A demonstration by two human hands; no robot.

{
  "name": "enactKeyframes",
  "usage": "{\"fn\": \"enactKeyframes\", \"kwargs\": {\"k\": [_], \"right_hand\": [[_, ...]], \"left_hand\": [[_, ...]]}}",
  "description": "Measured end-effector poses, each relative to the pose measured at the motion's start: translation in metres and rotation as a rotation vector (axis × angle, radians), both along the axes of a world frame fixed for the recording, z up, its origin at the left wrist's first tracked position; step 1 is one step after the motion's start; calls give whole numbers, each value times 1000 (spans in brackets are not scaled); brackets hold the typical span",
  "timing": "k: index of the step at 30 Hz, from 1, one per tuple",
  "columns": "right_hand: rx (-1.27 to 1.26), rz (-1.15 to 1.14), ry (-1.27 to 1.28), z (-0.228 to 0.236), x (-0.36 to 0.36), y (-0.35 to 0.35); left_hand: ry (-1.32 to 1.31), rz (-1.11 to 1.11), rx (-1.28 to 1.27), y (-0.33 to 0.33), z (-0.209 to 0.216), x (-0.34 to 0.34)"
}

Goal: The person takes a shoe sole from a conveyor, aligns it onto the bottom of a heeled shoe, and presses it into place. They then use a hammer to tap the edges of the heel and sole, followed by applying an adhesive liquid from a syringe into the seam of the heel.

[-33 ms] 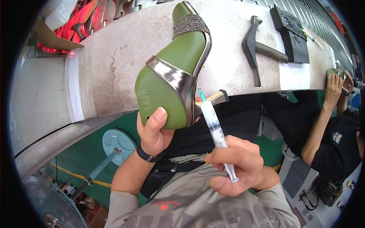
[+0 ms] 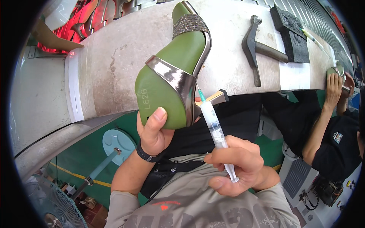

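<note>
My left hand (image 2: 155, 131) grips the heel end of a green shoe last (image 2: 161, 83), its thumb pressed on the green side. On the last sits a high-heeled sandal (image 2: 176, 79) with a shiny bronze heel strap, a glittery toe band and a thin metallic sole edge. Its heel sticks out to the right, and its toe points away from me over the bench. In my right hand (image 2: 239, 165) is a clear syringe (image 2: 215, 127) with a green needle hub. The needle tip meets the sole edge beside the bronze strap. My right thumb is close to the plunger end.
A shoemaker's hammer (image 2: 253, 49) lies on the pale workbench (image 2: 114, 68). Past it are a black block (image 2: 291, 36) and another syringe (image 2: 313, 40). At the right, a co-worker's hands (image 2: 334, 89) hold another shoe. A fan (image 2: 57, 205) stands at the lower left.
My hands, the sandal and the syringe stay in place. At the right, the co-worker's hands and shoe have shifted slightly.
</note>
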State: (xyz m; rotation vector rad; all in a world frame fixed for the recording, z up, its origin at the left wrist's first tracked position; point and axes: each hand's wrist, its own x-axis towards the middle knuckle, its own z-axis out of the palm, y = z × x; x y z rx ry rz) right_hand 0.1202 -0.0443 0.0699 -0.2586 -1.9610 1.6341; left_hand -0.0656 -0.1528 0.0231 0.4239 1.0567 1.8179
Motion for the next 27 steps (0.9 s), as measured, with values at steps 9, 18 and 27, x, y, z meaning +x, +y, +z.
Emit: {"fn": "enactKeyframes", "kwargs": {"k": [9, 18, 27], "right_hand": [[-29, 9, 28, -2, 2, 0], [-42, 18, 37, -2, 6, -4], [-45, 25, 31, -4, 8, -5]], "left_hand": [[23, 13, 13, -1, -5, 1], [27, 32, 0, -2, -5, 3], [24, 7, 20, 0, -6, 2]]}}
